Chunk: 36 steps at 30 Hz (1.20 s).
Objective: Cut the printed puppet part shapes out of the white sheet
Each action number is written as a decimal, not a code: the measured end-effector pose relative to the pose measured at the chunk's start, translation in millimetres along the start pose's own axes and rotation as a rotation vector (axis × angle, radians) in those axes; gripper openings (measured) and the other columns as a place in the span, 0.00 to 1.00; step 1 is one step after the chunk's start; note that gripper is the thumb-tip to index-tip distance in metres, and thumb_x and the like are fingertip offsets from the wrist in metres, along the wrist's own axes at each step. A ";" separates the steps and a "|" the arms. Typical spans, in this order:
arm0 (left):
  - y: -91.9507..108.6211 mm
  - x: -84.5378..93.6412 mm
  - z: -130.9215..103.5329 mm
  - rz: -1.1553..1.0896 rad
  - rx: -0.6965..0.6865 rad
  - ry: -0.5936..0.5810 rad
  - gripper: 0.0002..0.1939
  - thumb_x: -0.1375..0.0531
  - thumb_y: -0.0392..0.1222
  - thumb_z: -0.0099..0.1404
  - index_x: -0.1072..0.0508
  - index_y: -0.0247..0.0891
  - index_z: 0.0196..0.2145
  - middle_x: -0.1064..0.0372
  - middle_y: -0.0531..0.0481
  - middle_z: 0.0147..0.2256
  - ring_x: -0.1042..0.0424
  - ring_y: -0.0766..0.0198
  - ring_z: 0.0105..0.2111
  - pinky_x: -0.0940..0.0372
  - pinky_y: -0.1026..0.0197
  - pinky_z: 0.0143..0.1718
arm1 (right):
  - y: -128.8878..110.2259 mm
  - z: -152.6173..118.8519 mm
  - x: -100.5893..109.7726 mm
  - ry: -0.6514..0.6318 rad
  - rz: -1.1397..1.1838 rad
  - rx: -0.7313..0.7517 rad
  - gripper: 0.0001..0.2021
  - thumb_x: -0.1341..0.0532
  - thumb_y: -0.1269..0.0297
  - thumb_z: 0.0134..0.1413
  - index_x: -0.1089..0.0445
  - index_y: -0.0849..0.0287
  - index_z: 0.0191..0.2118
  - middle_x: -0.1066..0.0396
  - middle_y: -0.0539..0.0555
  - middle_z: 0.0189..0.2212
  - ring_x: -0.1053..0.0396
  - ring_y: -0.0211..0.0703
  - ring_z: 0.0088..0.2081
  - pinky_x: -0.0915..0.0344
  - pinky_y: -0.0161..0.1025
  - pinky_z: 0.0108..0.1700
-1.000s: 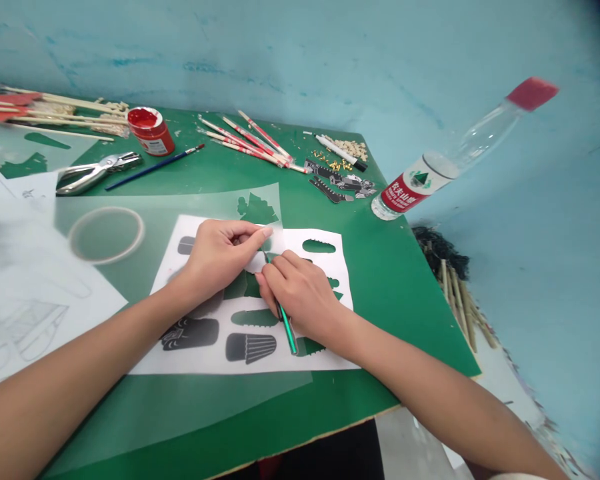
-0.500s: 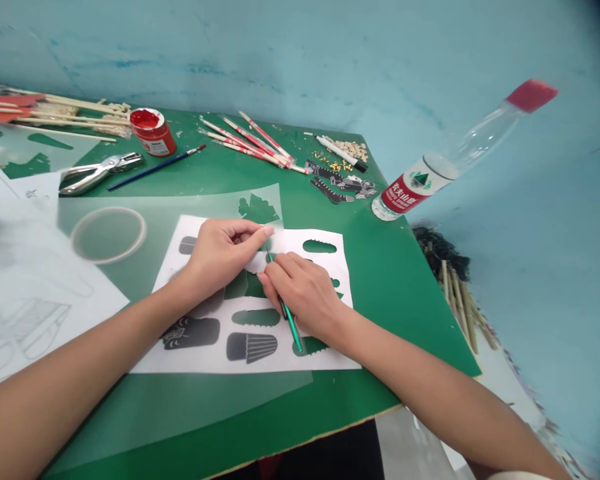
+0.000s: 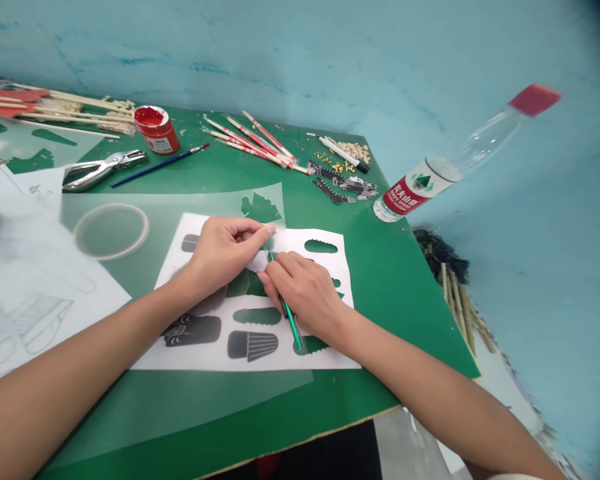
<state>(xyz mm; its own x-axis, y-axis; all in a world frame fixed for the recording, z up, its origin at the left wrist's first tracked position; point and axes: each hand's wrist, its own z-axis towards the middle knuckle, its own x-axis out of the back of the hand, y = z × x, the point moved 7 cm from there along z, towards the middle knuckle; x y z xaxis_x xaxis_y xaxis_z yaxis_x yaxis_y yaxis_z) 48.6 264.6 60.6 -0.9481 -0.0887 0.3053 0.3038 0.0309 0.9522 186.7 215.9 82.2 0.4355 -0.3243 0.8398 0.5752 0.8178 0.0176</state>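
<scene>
A white sheet (image 3: pixel 190 358) with dark printed shapes and several cut-out holes lies on the green table (image 3: pixel 395 300). My right hand (image 3: pixel 303 287) is closed round a slim green tool (image 3: pixel 292 323), whose tip points up and left toward my left fingers. My left hand (image 3: pixel 230 250) is over the upper part of the sheet, thumb and fingers pinched together; what they hold is too small to make out. A translucent sheet (image 3: pixel 180 208) lies partly around and under the white one.
At the back stand a red paint jar (image 3: pixel 157 133), pliers (image 3: pixel 103 170), a brush (image 3: pixel 160 165) and wrapped sticks (image 3: pixel 255 143). A bottle (image 3: pixel 415 187) stands at the right edge, near dark cut pieces (image 3: pixel 343 183). Tape roll (image 3: pixel 113 257) and drawings (image 3: pixel 25 293) lie left.
The view has shifted very slightly. Both hands keep nearly the same pose and place, and the green tool stays in my right hand.
</scene>
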 end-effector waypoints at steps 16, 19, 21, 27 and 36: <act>-1.0 0.1 0.0 0.009 -0.007 -0.005 0.18 0.34 0.57 0.63 0.21 0.40 0.25 0.50 0.58 0.19 0.53 0.69 0.22 0.55 0.60 0.23 | -0.1 -0.6 0.6 -0.005 -0.003 0.006 0.19 0.49 0.65 0.79 0.34 0.58 0.31 0.35 0.50 0.25 0.42 0.41 0.29 0.45 0.40 0.33; 0.0 0.3 -0.4 0.011 -0.009 -0.003 0.18 0.34 0.57 0.63 0.21 0.41 0.25 0.50 0.58 0.19 0.53 0.68 0.22 0.55 0.60 0.23 | 0.4 -0.5 -0.1 -0.020 -0.005 0.000 0.19 0.50 0.65 0.79 0.34 0.58 0.32 0.35 0.50 0.26 0.42 0.40 0.29 0.46 0.40 0.33; 0.7 0.5 -0.7 0.013 -0.010 0.000 0.18 0.34 0.57 0.63 0.21 0.41 0.25 0.50 0.58 0.18 0.53 0.68 0.22 0.55 0.60 0.23 | 0.3 -0.4 -0.5 -0.027 -0.007 -0.002 0.19 0.50 0.65 0.79 0.34 0.58 0.32 0.35 0.50 0.26 0.42 0.41 0.30 0.46 0.40 0.33; 0.7 0.5 -0.5 0.022 -0.013 0.007 0.18 0.33 0.57 0.63 0.21 0.42 0.24 0.48 0.58 0.17 0.52 0.68 0.21 0.54 0.60 0.22 | -0.3 -0.2 -1.3 -0.046 -0.013 -0.008 0.19 0.50 0.66 0.78 0.33 0.59 0.32 0.34 0.51 0.26 0.41 0.41 0.30 0.45 0.41 0.33; 1.3 1.5 -1.1 0.032 -0.016 0.023 0.19 0.33 0.58 0.63 0.22 0.41 0.24 0.49 0.58 0.18 0.52 0.69 0.22 0.55 0.60 0.22 | -0.7 -0.1 -0.1 -0.040 -0.014 0.005 0.19 0.50 0.66 0.79 0.34 0.58 0.31 0.36 0.50 0.25 0.43 0.41 0.29 0.47 0.41 0.33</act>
<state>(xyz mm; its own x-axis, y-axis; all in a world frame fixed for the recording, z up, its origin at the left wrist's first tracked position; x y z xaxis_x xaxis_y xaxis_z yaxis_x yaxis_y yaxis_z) 47.7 263.4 62.4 -0.9355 -0.1104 0.3356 0.3357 0.0183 0.9418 186.3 215.4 82.0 0.3990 -0.3168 0.8604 0.5777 0.8156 0.0324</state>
